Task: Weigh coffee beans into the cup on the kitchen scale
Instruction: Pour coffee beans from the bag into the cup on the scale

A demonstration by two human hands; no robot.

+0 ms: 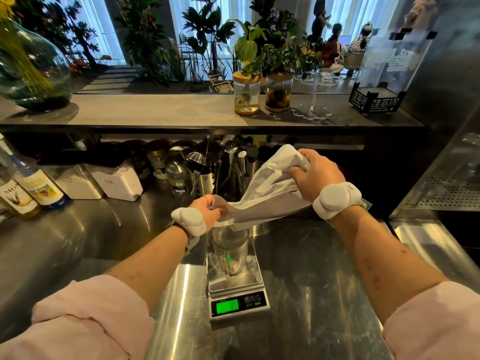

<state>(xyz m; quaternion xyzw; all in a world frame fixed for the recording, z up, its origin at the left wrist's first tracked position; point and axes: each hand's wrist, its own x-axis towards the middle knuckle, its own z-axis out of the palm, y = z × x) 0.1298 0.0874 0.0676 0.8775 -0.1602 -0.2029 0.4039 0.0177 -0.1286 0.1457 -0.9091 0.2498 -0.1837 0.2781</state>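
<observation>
A clear plastic cup [230,252] stands on the steel kitchen scale [235,281], whose green display [225,307] reads 85. Above the cup a white coffee bag [265,193] is tilted, its mouth low over the cup's rim. My left hand [207,210] pinches the bag's low open end beside the cup. My right hand [315,172] grips the bag's raised far end. No beans are visible in the cup; the bag hides part of its rim.
Two syrup bottles [31,189] and white containers [114,181] stand at the left on the steel counter [324,294]. Jars, a strainer and metal utensil holders [205,178] crowd behind the scale. A shelf above holds plant jars [246,96] and a glass vase [33,68].
</observation>
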